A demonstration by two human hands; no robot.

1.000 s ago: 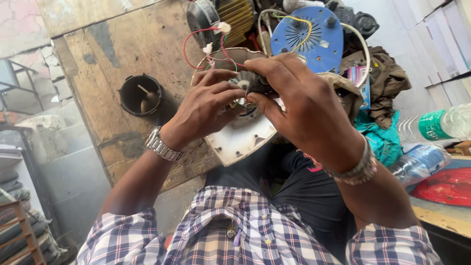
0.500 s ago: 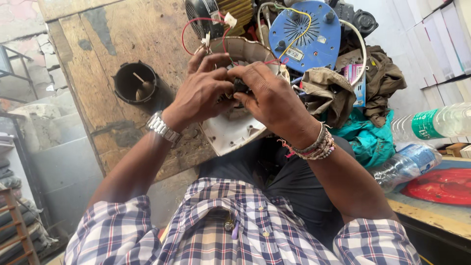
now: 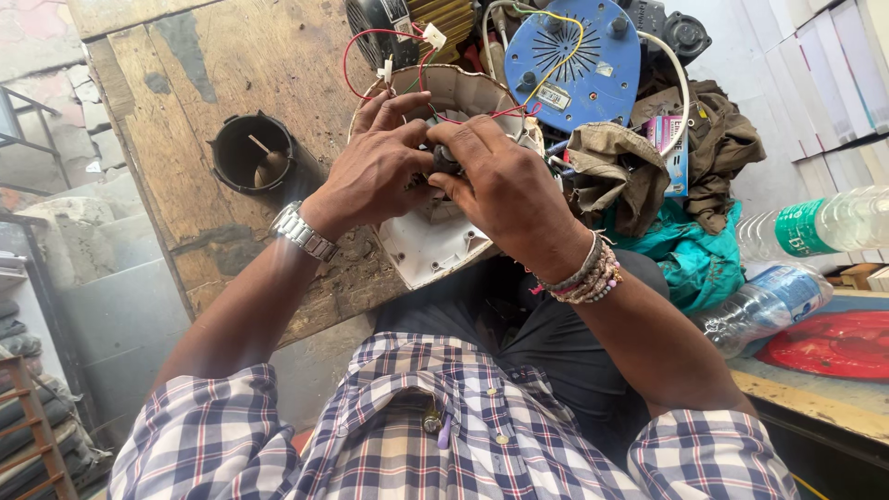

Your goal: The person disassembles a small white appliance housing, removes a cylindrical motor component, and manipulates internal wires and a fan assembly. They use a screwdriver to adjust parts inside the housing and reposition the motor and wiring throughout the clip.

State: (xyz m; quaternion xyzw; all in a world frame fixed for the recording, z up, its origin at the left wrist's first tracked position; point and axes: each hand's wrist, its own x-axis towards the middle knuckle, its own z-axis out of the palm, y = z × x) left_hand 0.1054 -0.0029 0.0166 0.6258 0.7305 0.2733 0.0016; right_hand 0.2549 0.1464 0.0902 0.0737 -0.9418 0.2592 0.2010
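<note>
You are holding a white plastic housing [image 3: 435,245] open side up against the edge of the wooden board [image 3: 213,83], and both your hands are working inside it. Your left hand [image 3: 375,171] is curling over the shell's left rim, its fingers bent and pressing in on a small dark part [image 3: 445,159] at the middle. Your right hand [image 3: 505,190] is closing on that same part from the other side, thumb and forefinger pinched together on it. Red wires [image 3: 366,42] are looping out of the housing towards the clutter behind.

To the left, a black cup [image 3: 250,153] is sitting on the board, and something pale is lying inside it; what it is cannot be told. Behind the housing a blue round base [image 3: 579,65] is standing on edge, with a yellow wire trailing across it. Brown rags [image 3: 616,171] and a teal cloth [image 3: 690,255] are crowding the right side, and clear plastic bottles [image 3: 815,227] are lying just beyond them beside a red lid [image 3: 838,343].
</note>
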